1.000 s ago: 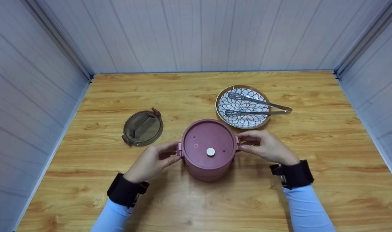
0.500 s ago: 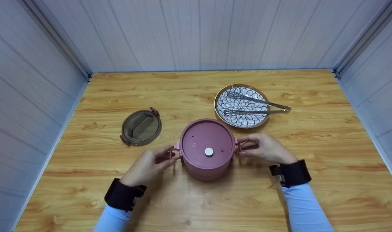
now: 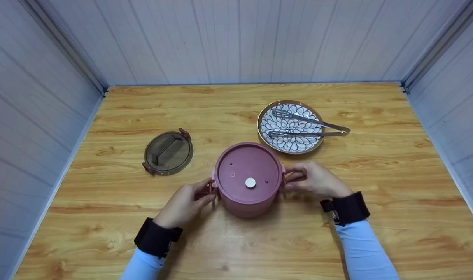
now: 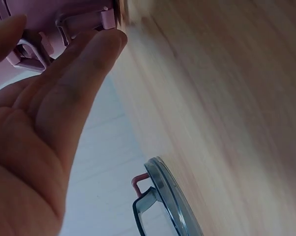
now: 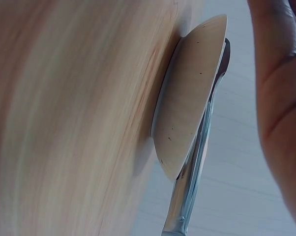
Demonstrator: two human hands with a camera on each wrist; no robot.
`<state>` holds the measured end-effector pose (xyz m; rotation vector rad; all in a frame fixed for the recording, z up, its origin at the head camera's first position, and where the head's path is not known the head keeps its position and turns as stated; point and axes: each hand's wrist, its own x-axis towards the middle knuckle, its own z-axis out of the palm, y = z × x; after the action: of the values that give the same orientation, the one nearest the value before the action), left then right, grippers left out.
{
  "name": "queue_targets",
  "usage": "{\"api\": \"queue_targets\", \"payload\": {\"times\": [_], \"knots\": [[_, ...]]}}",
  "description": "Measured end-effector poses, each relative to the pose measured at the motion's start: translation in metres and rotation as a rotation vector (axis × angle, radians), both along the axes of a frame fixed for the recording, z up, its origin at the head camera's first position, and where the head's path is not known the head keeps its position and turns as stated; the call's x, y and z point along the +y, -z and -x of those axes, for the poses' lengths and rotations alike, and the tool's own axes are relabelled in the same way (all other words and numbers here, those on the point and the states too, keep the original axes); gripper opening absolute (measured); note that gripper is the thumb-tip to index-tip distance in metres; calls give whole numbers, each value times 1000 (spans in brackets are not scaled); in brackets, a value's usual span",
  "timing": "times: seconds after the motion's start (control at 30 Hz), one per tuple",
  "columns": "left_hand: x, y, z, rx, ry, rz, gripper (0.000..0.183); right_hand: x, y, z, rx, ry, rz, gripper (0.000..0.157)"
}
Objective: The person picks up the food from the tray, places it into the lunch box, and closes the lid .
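A mauve lidded pot (image 3: 248,202) stands on the table between both hands. Its flat lid (image 3: 246,167) carries a white knob (image 3: 250,182). On the pot's left side, my left hand (image 3: 184,204) has its thumb and fingers about a wire clasp (image 4: 34,55); in the left wrist view the fingertips touch the pot's side fitting. At the opposite side, my right hand (image 3: 316,179) pinches the matching clasp (image 3: 283,177) between thumb and fingers. Its fingertips are out of the right wrist view, which shows only part of the palm.
A round glass lid (image 3: 168,153) with reddish clips and a bar handle lies to the left. Behind the pot, to the right, is a flower-patterned plate (image 3: 291,146) with metal tongs (image 3: 328,134) across it. Panelled walls (image 3: 236,42) edge the wooden table (image 3: 162,105).
Half a second ago the left wire clasp stuck outward from the pot; now it sits nearer the side, with the left hand closer in. The right hand stays at its clasp.
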<state>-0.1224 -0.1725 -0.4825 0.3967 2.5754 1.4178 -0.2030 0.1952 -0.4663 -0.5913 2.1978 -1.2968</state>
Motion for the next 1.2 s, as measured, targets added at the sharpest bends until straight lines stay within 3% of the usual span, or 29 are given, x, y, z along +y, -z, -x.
{"api": "queue_targets", "payload": {"times": [0.13,0.3,0.47,0.53,0.63,0.73,0.8,0.93,1.07,1.2], "knots": [[2,0,1,45,3,57,47,-2,1,-1,-19,-10,3,43],[5,1,0,52,6,107,42,-7,2,-3,31,-58,-45,39],[6,-3,-1,46,-66,68,41,-6,-5,-6,92,-66,-87,35],[8,-7,-2,29,-133,6,40,-6,-11,-9,81,-42,-86,32],[11,-15,-4,-25,-209,-198,43,-8,-22,-13,36,34,-59,27],[17,-24,-6,-95,-196,-426,58,-13,-32,-18,-14,109,16,42],[22,-29,-6,-134,-165,-503,64,-18,-37,-23,-19,140,60,51],[33,-33,-5,-155,-159,-459,68,-30,-44,-34,83,162,33,56],[46,-26,-1,-118,-205,-395,69,-40,-46,-43,188,178,-27,51],[56,-15,2,-75,-199,-549,66,-47,-40,-48,201,229,-49,52]]}}
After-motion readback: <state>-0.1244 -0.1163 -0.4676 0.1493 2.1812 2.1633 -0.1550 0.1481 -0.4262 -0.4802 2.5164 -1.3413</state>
